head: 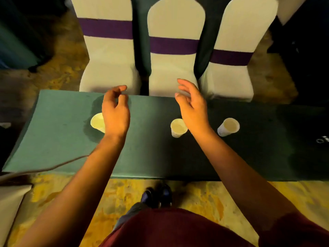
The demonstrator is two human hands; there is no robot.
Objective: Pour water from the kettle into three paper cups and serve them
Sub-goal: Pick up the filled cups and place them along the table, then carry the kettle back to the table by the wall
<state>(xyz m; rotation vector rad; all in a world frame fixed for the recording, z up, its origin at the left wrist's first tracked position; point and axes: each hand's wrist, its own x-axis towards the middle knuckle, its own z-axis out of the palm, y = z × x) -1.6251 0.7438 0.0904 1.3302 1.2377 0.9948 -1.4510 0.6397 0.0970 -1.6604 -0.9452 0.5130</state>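
Three white paper cups stand upright in a row on the green table (62, 139). The left cup (97, 122) is partly covered by my left hand (115, 111), which hovers over it with curled, empty fingers. The middle cup (178, 128) sits just left of my right wrist. My right hand (193, 106) is raised above the table with fingers spread and nothing in it. The right cup (228, 126) stands apart to the right of that arm. A dark wet patch surrounds the left cup. No kettle is in view.
Three white-covered chairs with purple bands, left (106, 50), middle (174, 56) and right (231, 57), stand close behind the table's far edge. A cable (44, 168) runs across the table's near left corner. My shoes (157, 195) are on patterned yellow carpet below the near edge.
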